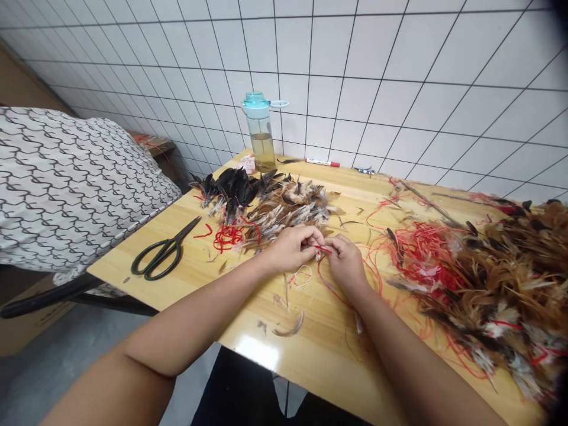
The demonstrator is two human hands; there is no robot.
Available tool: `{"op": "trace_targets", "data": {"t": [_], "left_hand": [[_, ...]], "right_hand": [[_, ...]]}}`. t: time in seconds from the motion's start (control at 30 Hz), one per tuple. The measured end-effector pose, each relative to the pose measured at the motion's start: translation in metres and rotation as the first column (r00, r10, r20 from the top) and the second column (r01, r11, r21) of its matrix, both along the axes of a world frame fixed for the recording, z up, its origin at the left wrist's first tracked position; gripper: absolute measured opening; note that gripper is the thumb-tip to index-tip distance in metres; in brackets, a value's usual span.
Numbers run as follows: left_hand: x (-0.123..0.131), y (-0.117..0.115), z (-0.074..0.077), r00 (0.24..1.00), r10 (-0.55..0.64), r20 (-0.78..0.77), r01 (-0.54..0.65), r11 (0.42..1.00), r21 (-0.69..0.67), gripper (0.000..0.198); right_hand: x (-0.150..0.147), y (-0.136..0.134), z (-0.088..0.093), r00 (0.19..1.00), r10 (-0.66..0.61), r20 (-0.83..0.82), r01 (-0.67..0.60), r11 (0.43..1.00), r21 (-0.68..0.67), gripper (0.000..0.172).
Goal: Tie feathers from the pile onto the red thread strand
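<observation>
My left hand [295, 245] and my right hand [345, 260] meet over the middle of the table, both with fingers pinched. A short stretch of red string [323, 248] runs between their fingertips, and a pale bit shows just under it. More red string trails down from my right hand. Just beyond my left hand lies a pile of brown and whitish feathers [284, 207], with black feathers [235, 186] at its left. A coil of red string [228, 238] sits left of my hands. Below them is a small white loop [304, 277].
Black-handled scissors [164, 254] lie at the table's left. A water bottle [261, 136] stands at the back near a red-and-white marker [322, 163]. At right are tangled red string [426, 254] and a large heap of brown feathers [523, 266]. Patterned cloth [80, 189] hangs at left.
</observation>
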State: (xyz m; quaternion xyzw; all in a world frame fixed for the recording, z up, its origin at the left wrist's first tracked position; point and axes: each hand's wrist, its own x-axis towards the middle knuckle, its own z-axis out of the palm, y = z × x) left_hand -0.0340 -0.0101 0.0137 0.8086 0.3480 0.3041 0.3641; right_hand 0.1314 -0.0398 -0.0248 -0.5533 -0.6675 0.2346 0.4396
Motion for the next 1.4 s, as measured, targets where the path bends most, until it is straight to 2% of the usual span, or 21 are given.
{"op": "trace_targets", "data": {"t": [0.17, 0.27, 0.37, 0.67, 0.87, 1.1, 1.3, 1.4], "left_hand": [[0.001, 0.000, -0.007, 1.000, 0.012, -0.021, -0.006, 0.966, 0.258, 0.019], [0.001, 0.002, -0.011, 1.000, 0.012, -0.023, -0.003, 0.929, 0.370, 0.019], [0.002, 0.003, -0.013, 1.000, 0.022, -0.015, -0.014, 0.914, 0.405, 0.014], [0.002, 0.005, -0.009, 1.000, 0.023, 0.014, -0.027, 0.940, 0.340, 0.015], [0.000, 0.006, -0.008, 0.999, 0.025, 0.030, -0.033, 0.953, 0.303, 0.014], [-0.001, 0.005, -0.005, 0.998, 0.013, 0.053, -0.024, 0.978, 0.208, 0.009], [-0.001, 0.006, -0.008, 0.996, 0.026, 0.082, -0.035, 0.992, 0.117, 0.007], [-0.001, 0.006, -0.009, 0.994, 0.045, 0.097, -0.051, 0.997, 0.065, 0.006]], "right_hand": [[-0.001, 0.000, 0.001, 0.982, 0.001, 0.187, 0.009, 0.999, -0.051, 0.019], [-0.001, 0.000, 0.001, 0.988, -0.020, 0.152, 0.026, 0.999, -0.038, 0.019], [-0.001, 0.000, 0.001, 0.998, -0.055, 0.041, 0.057, 0.998, -0.036, 0.015], [0.000, 0.005, -0.003, 0.992, 0.013, -0.129, -0.014, 1.000, -0.005, 0.015], [0.002, 0.006, -0.003, 0.986, 0.094, -0.137, -0.098, 0.995, -0.021, 0.013], [0.004, 0.006, -0.001, 0.997, 0.080, -0.021, -0.079, 0.996, 0.031, 0.015], [0.010, 0.005, 0.000, 0.985, 0.053, 0.164, -0.072, 0.991, 0.113, 0.022], [0.011, 0.002, 0.004, 0.966, 0.028, 0.256, -0.055, 0.994, 0.099, 0.025]]}}
